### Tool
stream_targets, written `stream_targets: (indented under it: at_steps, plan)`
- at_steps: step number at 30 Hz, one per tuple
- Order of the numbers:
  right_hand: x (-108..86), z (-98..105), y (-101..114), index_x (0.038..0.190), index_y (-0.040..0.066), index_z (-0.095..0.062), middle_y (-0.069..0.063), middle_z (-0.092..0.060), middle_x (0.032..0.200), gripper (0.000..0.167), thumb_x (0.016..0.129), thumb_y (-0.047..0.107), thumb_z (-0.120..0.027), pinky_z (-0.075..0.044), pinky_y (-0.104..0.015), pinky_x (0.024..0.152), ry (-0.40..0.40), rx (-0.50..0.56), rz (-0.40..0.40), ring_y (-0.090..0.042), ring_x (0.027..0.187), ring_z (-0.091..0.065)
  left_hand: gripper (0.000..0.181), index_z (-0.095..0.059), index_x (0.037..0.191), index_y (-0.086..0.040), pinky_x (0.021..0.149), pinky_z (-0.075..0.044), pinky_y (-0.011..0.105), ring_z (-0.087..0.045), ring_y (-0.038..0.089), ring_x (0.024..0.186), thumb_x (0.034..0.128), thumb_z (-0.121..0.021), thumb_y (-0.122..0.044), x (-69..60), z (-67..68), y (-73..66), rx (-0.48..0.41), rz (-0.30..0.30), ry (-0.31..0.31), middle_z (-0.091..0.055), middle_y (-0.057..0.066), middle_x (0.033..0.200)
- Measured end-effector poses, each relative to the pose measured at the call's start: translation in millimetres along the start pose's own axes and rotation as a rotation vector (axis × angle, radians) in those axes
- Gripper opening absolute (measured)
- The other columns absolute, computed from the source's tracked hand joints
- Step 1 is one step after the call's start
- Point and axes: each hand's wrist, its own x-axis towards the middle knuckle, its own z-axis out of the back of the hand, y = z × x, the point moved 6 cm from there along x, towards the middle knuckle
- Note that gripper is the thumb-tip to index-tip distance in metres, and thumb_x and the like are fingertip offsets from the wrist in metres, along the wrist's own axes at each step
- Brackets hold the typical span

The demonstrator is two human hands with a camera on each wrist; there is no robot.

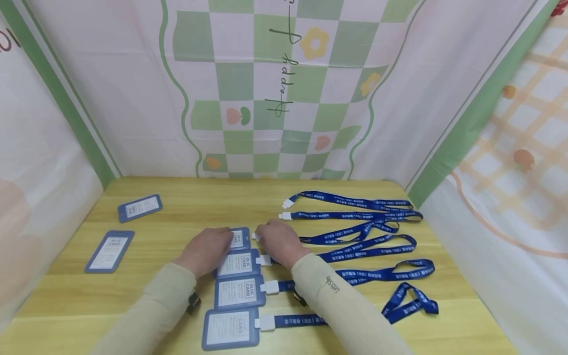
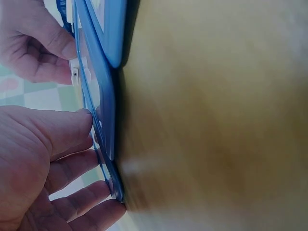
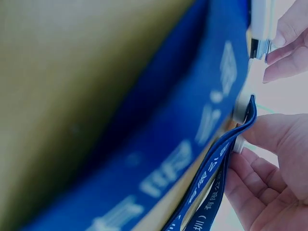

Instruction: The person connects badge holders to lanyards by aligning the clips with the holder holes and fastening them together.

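Observation:
My left hand [image 1: 207,250] grips a blue badge holder [image 1: 241,238], the farthest in a column of several holders. In the left wrist view, the thumb of that hand [image 2: 45,159] lies on the holder's face and the fingers are at its edge. Just to the right, my right hand [image 1: 281,242] pinches the white clip [image 1: 256,236] end of a blue lanyard [image 1: 326,238]. A small gap shows between this clip and the holder. The right wrist view has the lanyard's folded strap [image 3: 248,122] by the right thumb.
Nearer holders, such as this badge holder [image 1: 231,329], have white clips [image 1: 267,323] and lanyards attached. Two loose badge holders [image 1: 140,208] [image 1: 109,251] lie at left. Two more lanyards [image 1: 350,200] [image 1: 355,216] stretch across the far right of the wooden table [image 1: 57,310].

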Motion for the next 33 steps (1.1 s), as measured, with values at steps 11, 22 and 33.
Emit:
stream_targets:
  at_steps: [11,22,33]
  plan:
    - [2.0,-1.8,-0.5,0.122,0.023,-0.075,0.001,-0.071,0.105,0.021,0.103,0.024,-0.066,-0.058,-0.030,0.078,0.015,-0.015,-0.007,-0.014,0.089,-0.063,0.029,-0.069,0.130,-0.008,0.112,-0.050,0.056,-0.062,0.040,0.130,0.1071,-0.058,-0.023,1.6,-2.4,-1.2,-0.001,0.008,0.008,-0.064,0.019,0.142]
    - [0.2,0.6,6.0,0.118,0.025,-0.076,0.003,-0.071,0.102,0.018,0.102,0.025,-0.067,-0.059,-0.027,0.078,0.020,0.000,0.016,-0.012,0.088,-0.064,0.036,-0.065,0.138,-0.008,0.115,-0.047,0.057,-0.058,0.041,0.135,0.1085,-0.055,-0.025,0.8,-3.2,-3.1,-0.026,0.027,0.037,-0.059,0.019,0.149]
    - [2.6,-3.7,4.5,0.120,0.024,-0.074,0.003,-0.071,0.102,0.019,0.103,0.027,-0.066,-0.060,-0.028,0.078,0.026,-0.032,0.013,-0.012,0.089,-0.065,0.038,-0.062,0.142,-0.009,0.118,-0.044,0.057,-0.056,0.040,0.138,0.1091,-0.053,-0.026,0.4,-6.1,-2.0,-0.030,0.044,0.045,-0.057,0.017,0.152]
